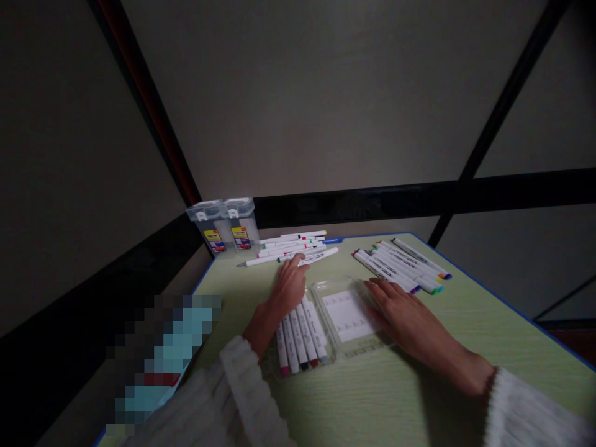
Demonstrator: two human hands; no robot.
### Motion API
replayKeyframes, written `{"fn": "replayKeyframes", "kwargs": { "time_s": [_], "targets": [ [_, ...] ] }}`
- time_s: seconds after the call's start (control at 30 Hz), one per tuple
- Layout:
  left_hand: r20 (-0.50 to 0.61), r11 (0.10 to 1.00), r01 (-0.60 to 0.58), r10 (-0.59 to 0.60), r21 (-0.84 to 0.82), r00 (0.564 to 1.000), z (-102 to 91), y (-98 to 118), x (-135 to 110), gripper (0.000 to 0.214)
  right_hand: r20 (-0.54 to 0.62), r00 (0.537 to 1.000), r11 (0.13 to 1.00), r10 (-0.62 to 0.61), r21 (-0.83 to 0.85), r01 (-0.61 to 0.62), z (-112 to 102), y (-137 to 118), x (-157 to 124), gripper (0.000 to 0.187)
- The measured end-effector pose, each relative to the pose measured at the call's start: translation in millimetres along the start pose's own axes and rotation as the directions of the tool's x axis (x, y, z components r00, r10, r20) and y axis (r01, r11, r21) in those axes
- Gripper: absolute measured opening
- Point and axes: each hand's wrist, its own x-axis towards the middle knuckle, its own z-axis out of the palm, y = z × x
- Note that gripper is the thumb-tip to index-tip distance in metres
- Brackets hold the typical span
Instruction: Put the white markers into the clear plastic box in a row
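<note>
My left hand (289, 284) reaches over a clear plastic case (336, 344), its fingers closed on the near end of a white marker (321, 256) at the edge of the back pile. In the left half of the case, several white markers (302, 338) lie side by side, with pink, black, red and grey-blue ends; my left hand and wrist hide part of them. The case lies unfolded, and a white card (347, 315) shows in its right half. My right hand (395, 304) rests along the right edge of that half, fingers stretched out and holding nothing.
More white markers (291, 243) are heaped at the back, beside a blue strip-like object (333, 241). Another group of markers (403, 267) lies at the right. Two clear lidded boxes (223, 228) stand in the back left corner. A pixelated turquoise object (172, 351) is at the left edge.
</note>
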Motion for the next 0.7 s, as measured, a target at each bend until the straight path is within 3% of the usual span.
{"fn": "replayKeyframes", "kwargs": {
  "time_s": [0.2,0.33,0.57,0.7],
  "targets": [
    [-0.022,0.993,-0.059,0.057,-0.099,0.998,-3.0,0.5,1.4,0.053,0.001,1.000,0.999,-0.028,0.047,0.028,-4.6,-0.9,0.7,0.036],
    [-0.092,0.983,-0.088,0.074,-0.163,0.993,-2.0,-2.1,3.6,0.052,0.011,0.999,0.998,-0.032,0.056,0.032,-7.2,-1.6,0.4,0.036],
    [-0.298,0.944,-0.063,-0.038,-0.324,0.954,1.9,-4.2,6.0,0.032,0.041,0.999,0.999,-0.011,0.033,0.010,-7.9,-2.8,0.6,0.036],
    [-0.353,0.882,-0.030,-0.156,-0.470,0.923,0.5,-1.8,7.2,0.024,0.043,0.999,0.999,-0.017,0.046,0.015,-6.7,-2.1,1.0,0.035]
  ]
}}
